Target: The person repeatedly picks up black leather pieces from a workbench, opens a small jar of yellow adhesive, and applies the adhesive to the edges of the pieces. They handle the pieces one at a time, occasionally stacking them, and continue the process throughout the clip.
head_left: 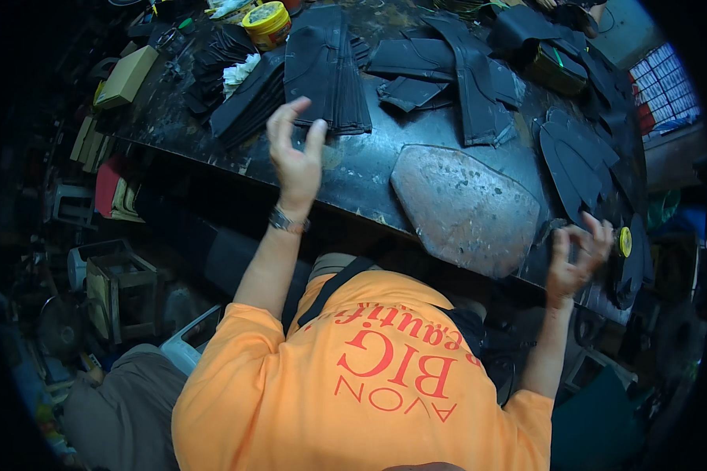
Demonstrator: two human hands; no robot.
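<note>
My left hand [297, 157] is raised over the table's near edge with thumb and fingers apart, holding nothing. Just beyond it lies a fanned stack of cut black sheet pieces [322, 67]. My right hand [577, 259] hovers at the right with its fingers loosely curved and apart; I see nothing in it. Between the hands a worn, grey-brown flat slab [467, 208] with rounded corners overhangs the table's front edge. Next to my right hand is a small round yellow lid [624, 242]. Rounded black flat pieces [573, 161] are spread beyond that hand.
The dark table [346, 169] also carries more black pieces [475, 86], a yellow tub [267, 25], crumpled white material [240, 73] and a cardboard box [127, 77] at the left. A wooden stool [122, 286] and a fan [61, 326] stand low at the left.
</note>
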